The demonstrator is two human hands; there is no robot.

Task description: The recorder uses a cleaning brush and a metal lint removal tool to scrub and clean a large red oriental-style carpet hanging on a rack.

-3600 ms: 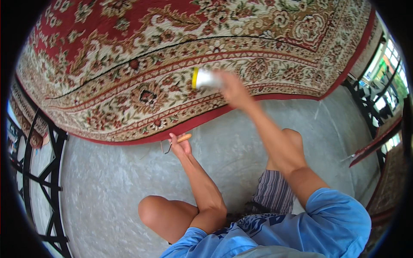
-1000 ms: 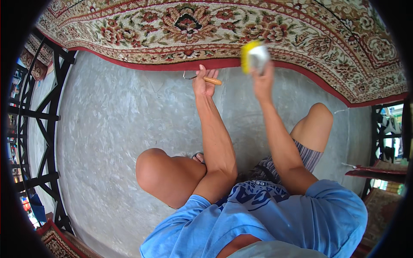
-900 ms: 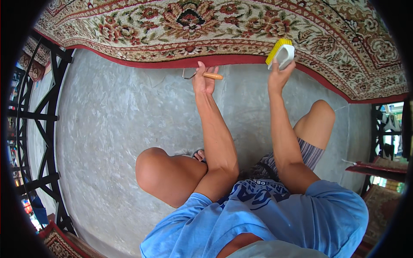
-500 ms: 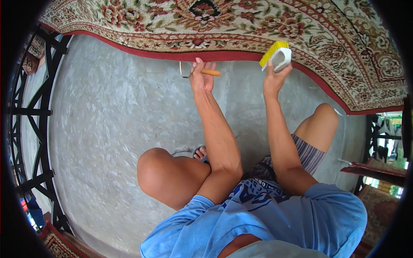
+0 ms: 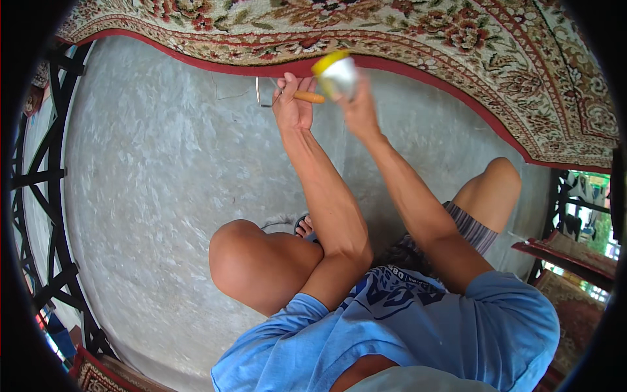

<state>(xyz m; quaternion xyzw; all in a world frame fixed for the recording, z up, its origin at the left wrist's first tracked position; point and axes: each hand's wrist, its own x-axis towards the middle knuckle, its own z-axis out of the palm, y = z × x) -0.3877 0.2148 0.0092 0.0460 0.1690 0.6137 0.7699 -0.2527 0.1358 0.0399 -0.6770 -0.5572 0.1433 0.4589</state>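
Note:
A large floral rug (image 5: 261,39) with a red bound edge hangs across the top of the view. My left hand (image 5: 294,108) is palm up at that edge, fingertips close against it. Its fingers are closed on a wooden-handled tool (image 5: 308,97) whose thin bent metal end sticks out to the left. Just right of it, my right hand (image 5: 360,111) grips a white scrub brush (image 5: 339,77) with yellow bristles. The brush is blurred by motion, its bristle side turned up and left, overlapping the red edge. Whether the bristles touch the rug I cannot tell.
Grey concrete floor (image 5: 157,157) lies below the rug, between my bent knees. A black metal truss frame (image 5: 55,196) runs along the left side. More rugs (image 5: 568,313) are at the right, and a patterned rug corner (image 5: 98,375) is at the lower left.
My right hand has swept the brush leftward along the red edge, close to my left hand. My left hand and its tool appear slightly farther left and up.

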